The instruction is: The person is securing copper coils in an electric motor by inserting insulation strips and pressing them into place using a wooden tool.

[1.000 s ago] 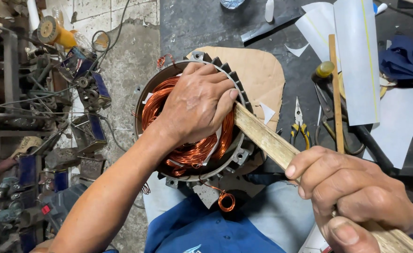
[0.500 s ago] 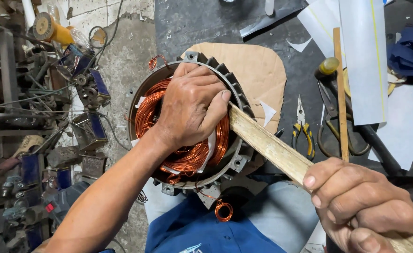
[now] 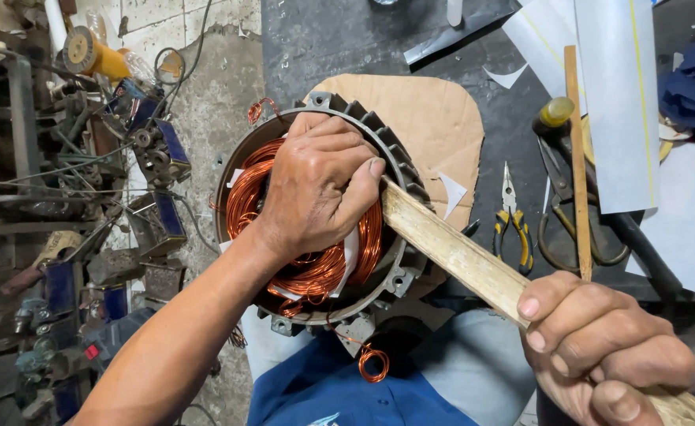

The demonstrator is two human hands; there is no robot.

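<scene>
copper windings (image 3: 316,272) sit in the motor stator (image 3: 398,276) on our lap, left hand (image 3: 316,197) pressed over them, right hand (image 3: 599,347) fisted on the wooden stick (image 3: 458,252), which could slip and scrape their enamel.

Your left hand (image 3: 316,193) presses copper windings (image 3: 316,268) in motor stator (image 3: 379,134); right hand (image 3: 599,347) clasps wooden stick (image 3: 458,252).

you look down on a rough grey concrete floor (image 3: 205,95); to your left, cluttered metal racks of parts (image 3: 63,197); ahead, a dark work surface (image 3: 347,39) under even, flat light.
</scene>
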